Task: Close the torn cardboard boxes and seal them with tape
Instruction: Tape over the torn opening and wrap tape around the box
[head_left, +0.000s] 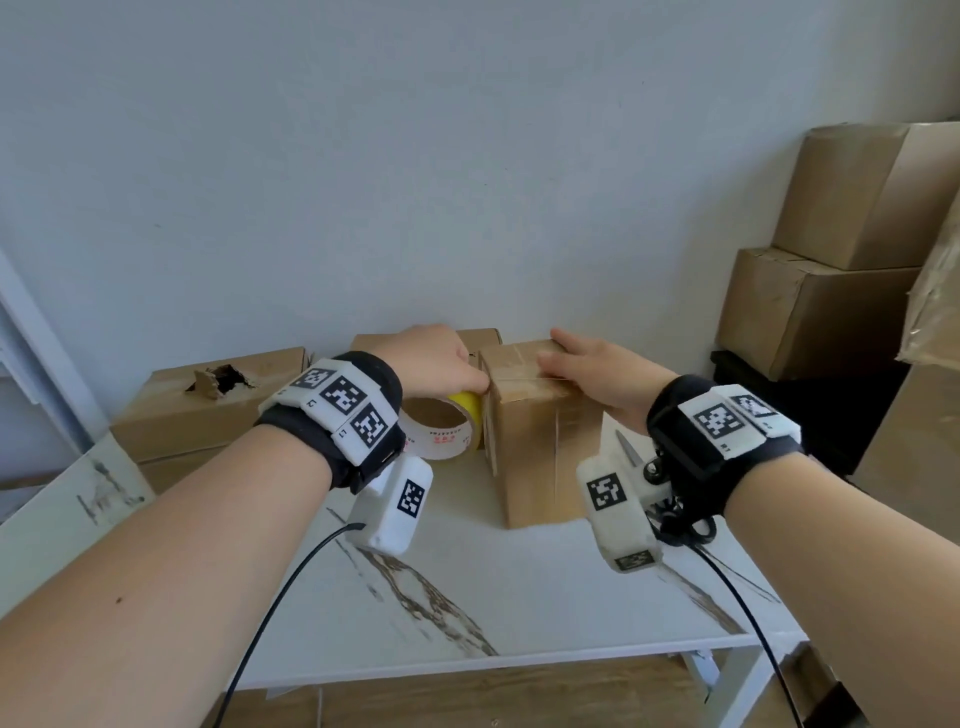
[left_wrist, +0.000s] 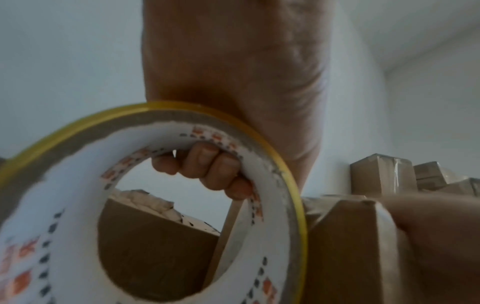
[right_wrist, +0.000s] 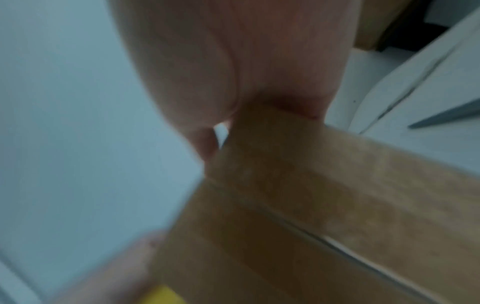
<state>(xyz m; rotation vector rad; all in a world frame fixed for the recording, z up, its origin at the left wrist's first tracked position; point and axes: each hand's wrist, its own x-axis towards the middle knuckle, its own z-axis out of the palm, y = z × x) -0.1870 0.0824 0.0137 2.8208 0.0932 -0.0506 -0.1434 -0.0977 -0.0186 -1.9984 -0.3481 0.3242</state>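
A small upright cardboard box (head_left: 540, 441) stands mid-table with clear tape across its top. My left hand (head_left: 441, 358) grips a roll of yellow tape (head_left: 441, 423) against the box's left side; in the left wrist view its fingers (left_wrist: 207, 166) curl through the roll's core (left_wrist: 270, 205). My right hand (head_left: 592, 364) lies flat on the box top with straight fingers, pressing the tape down. The right wrist view is blurred: the palm (right_wrist: 233, 72) rests on the box (right_wrist: 324, 195). A torn box (head_left: 208, 410) with a ragged hole lies at the left.
Another box (head_left: 483, 338) sits behind the tape roll by the wall. Scissors (head_left: 631, 452) lie on the marble table (head_left: 519, 597) right of the small box, partly hidden by my wrist. Larger boxes (head_left: 857, 249) are stacked at the right.
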